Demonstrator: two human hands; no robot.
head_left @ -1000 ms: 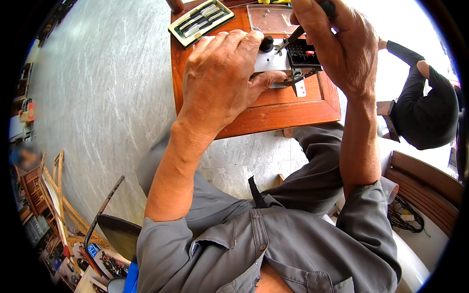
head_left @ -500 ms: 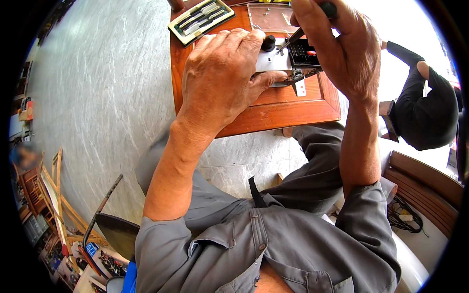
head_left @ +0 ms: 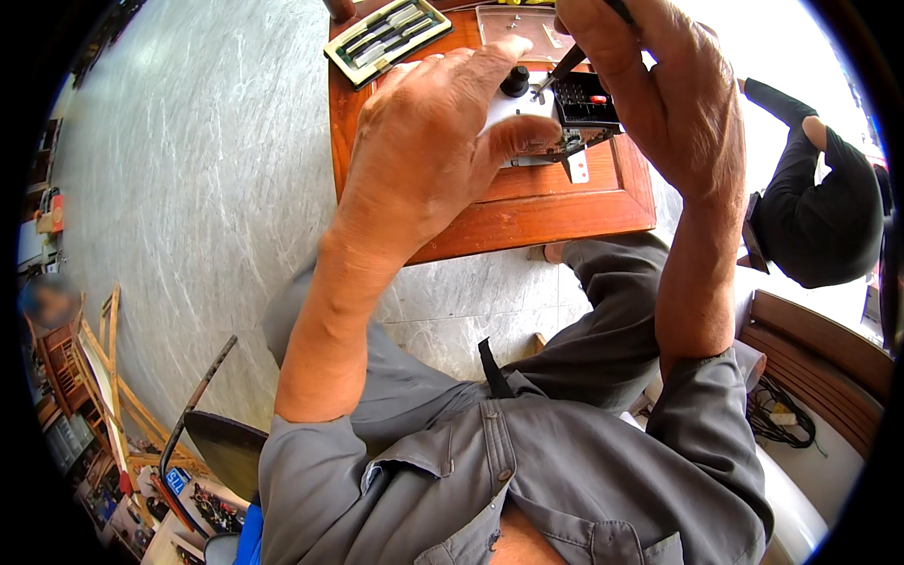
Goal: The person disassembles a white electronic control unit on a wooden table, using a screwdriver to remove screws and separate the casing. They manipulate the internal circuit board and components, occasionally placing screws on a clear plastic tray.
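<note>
Slim dark screwdriver [head_left: 569,64] at the panel of a boxy, white-topped device [head_left: 529,107]

The right hand [head_left: 664,104] grasps the screwdriver, fingers wrapped about its handle; the shaft slants down to the left, its tip at a small metal part on the white panel. The left hand [head_left: 424,141], slightly blurred, curves around the device's left side, thumb by the near edge, fingers toward the far side; whether they grip or merely rest there, I cannot tell. The device sits on a reddish-brown wooden counter [head_left: 527,217], with a round black knob [head_left: 515,81] on top and a black box-shaped section [head_left: 586,102] at its right. Beyond it lies a shallow clear plastic tray [head_left: 492,26] with small metal bits; farther left is a cream-rimmed case [head_left: 407,58] of black-and-silver tools.
</note>
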